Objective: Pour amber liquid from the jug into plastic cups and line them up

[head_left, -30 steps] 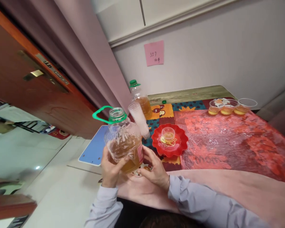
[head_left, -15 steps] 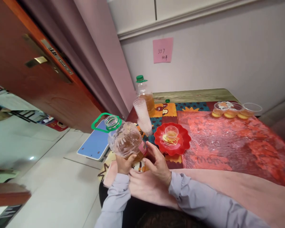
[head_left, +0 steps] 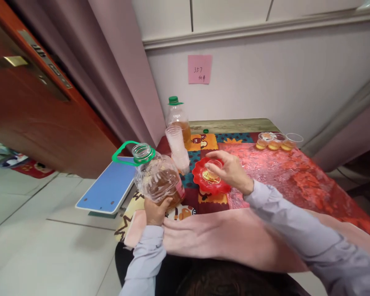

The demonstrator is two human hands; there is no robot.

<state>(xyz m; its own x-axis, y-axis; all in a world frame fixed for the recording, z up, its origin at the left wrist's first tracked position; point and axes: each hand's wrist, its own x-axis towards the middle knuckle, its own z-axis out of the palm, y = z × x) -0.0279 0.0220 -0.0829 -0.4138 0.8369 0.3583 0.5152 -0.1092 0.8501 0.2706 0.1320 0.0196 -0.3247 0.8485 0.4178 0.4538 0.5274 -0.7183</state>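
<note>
My left hand grips the lower part of a big clear plastic jug of amber liquid, which is tilted to the left. Its mouth is uncapped, with a green carrying handle at the neck. My right hand hovers over the scalloped red plate, thumb and forefinger apart. Beneath those fingers, partly hidden, a small clear plastic cup stands on the plate; whether they touch it I cannot tell. Behind the jug a stack of clear plastic cups leans at a slant.
A second jug with a green cap stands at the back. Several filled cups are lined up at the far right. A loose green cap lies near the wall. Pink cloth covers the front edge; a blue board is at left.
My right hand has left the jug's base and moved right, over the cup on the red plate. The left hand still holds the jug. The view has shifted slightly.
</note>
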